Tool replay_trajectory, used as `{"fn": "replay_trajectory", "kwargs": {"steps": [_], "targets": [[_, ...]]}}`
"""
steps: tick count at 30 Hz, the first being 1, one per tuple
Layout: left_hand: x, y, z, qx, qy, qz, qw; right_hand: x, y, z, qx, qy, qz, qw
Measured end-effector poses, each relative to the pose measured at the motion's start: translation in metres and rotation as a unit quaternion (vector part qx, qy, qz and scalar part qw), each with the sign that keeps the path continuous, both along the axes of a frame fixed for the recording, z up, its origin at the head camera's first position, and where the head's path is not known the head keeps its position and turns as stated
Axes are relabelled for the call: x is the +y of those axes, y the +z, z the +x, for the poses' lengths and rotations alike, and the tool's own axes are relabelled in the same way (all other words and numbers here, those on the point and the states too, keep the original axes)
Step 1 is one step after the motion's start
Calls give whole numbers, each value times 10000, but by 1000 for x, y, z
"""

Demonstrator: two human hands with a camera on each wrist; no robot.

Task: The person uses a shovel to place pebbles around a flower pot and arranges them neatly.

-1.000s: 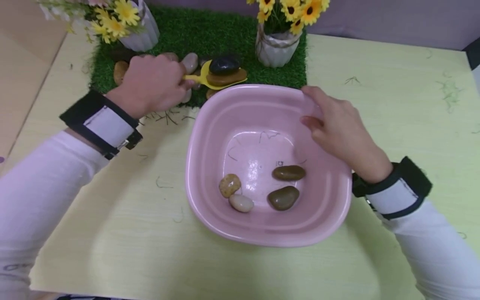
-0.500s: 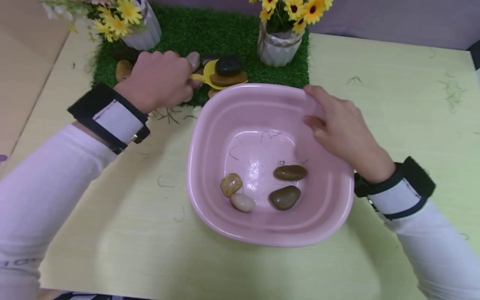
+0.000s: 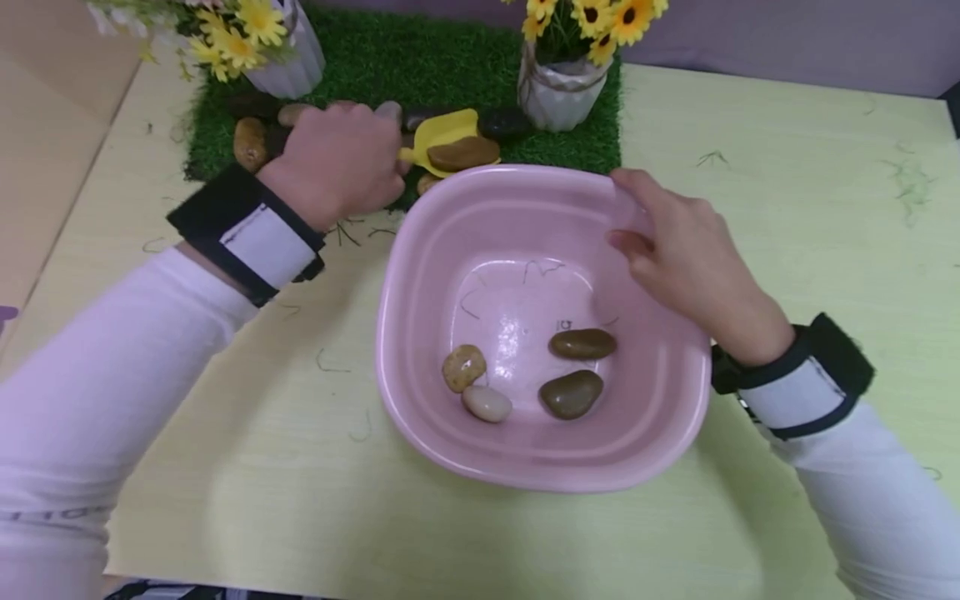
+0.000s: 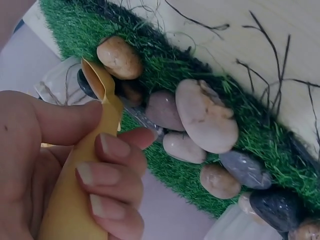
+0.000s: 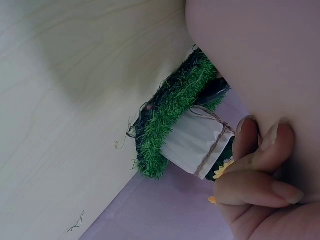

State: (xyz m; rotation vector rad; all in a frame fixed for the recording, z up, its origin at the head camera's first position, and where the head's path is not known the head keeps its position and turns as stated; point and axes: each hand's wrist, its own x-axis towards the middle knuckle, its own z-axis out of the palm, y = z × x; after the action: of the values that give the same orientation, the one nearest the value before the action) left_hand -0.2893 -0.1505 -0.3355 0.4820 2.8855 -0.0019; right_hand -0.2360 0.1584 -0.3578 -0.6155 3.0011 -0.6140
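Your left hand (image 3: 337, 162) grips the small yellow plastic scoop (image 3: 442, 133), carrying one flat brown pebble (image 3: 463, 153). Your right hand (image 3: 678, 250) pinches the pink plastic basin (image 3: 420, 250) rim (steadying it). Tilt the scoop short of that rim and the pebble likely slides off.

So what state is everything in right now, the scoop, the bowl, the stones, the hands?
yellow scoop: held over the grass mat, one brown stone on it
pink basin: upright, four stones inside
black stone: lying on the grass mat
left hand: grips the scoop's handle
right hand: holds the basin's rim
two flower pots: upright
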Motion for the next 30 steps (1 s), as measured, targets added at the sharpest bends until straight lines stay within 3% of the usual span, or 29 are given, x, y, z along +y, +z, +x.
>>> {"fn": "replay_trajectory", "kwargs": {"steps": [6, 20, 27, 30], "targets": [[5, 2, 0, -63, 119, -209, 9997, 0, -1, -1, -52, -21, -23, 10000], [9, 19, 8, 1209, -349, 72, 9920, 0, -1, 0, -53, -27, 8, 10000], [11, 17, 13, 1990, -560, -26, 9784, 0, -1, 0, 14, -4, -20, 10000], [11, 18, 16, 2119, -531, 3, 9758, 0, -1, 0, 62, 8, -11, 10000]]}}
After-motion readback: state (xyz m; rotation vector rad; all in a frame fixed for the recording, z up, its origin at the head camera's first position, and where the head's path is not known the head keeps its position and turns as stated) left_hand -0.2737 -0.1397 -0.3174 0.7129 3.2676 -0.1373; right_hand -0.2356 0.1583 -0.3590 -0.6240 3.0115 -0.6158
